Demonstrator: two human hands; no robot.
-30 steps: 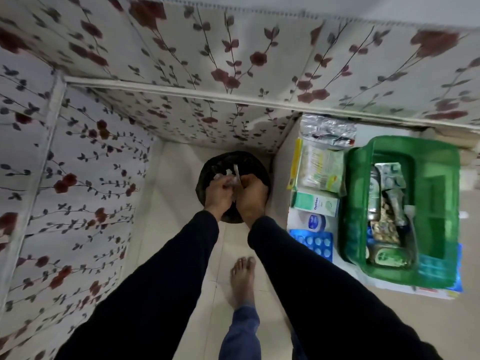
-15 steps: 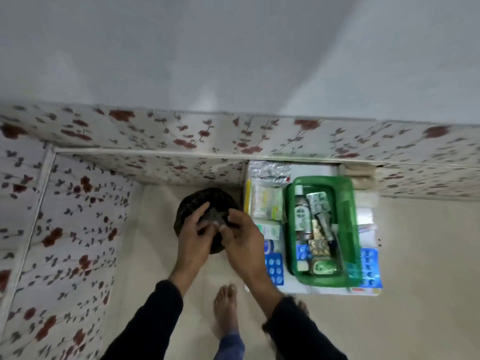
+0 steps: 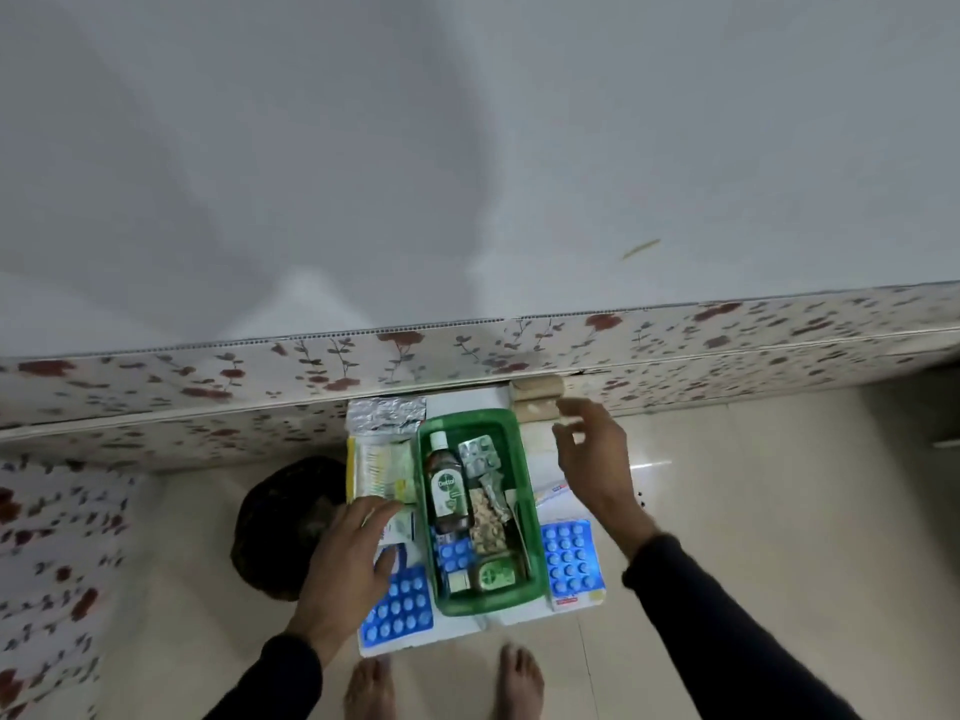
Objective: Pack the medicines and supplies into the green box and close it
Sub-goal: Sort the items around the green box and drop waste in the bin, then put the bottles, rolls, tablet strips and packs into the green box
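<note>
Half a second ago both hands met over the black bin (image 3: pixel 283 527); now they have parted to either side of the green box (image 3: pixel 532 517). The left hand (image 3: pixel 347 569) hovers over small cartons and a blue blister strip (image 3: pixel 397 608), fingers (image 3: pixel 371 511) loosely spread, holding nothing. The right hand (image 3: pixel 597 459) hangs beside the box's right wall, fingers apart and empty.

The box sits open on white sheets on a pale tiled floor (image 3: pixel 753 485), against a floral-covered bed edge (image 3: pixel 675 335). Two bare feet show below.

Between the hands, the box holds a Dettol bottle (image 3: pixel 448 485), silver tablet strips (image 3: pixel 480 454), a beige pill strip (image 3: pixel 488 522), blue tablets and a small green tin (image 3: pixel 496 574). Another blue blister strip (image 3: pixel 569 561) lies below the right fingers.
</note>
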